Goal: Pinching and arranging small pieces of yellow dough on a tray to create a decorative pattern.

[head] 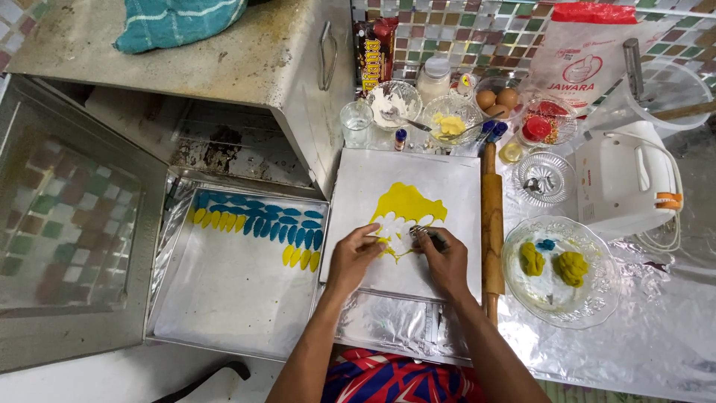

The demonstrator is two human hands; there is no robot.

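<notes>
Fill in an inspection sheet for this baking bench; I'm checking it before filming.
Surface: foil-covered counter, white board.
Job's things: yellow dough sheet with cut-outs; small metal cutter.
Clutter: rolling pin, glass bowl of dough lumps, tray of blue and yellow pieces, eggs.
Hands: left hand presses dough; right hand holds cutter.
Cables: hand mixer cord, looped.
Surroundings: tiled wall, open metal oven.

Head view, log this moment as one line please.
left hand on yellow dough sheet | right hand holds small metal cutter | white board | tray of cut pieces alongside
</notes>
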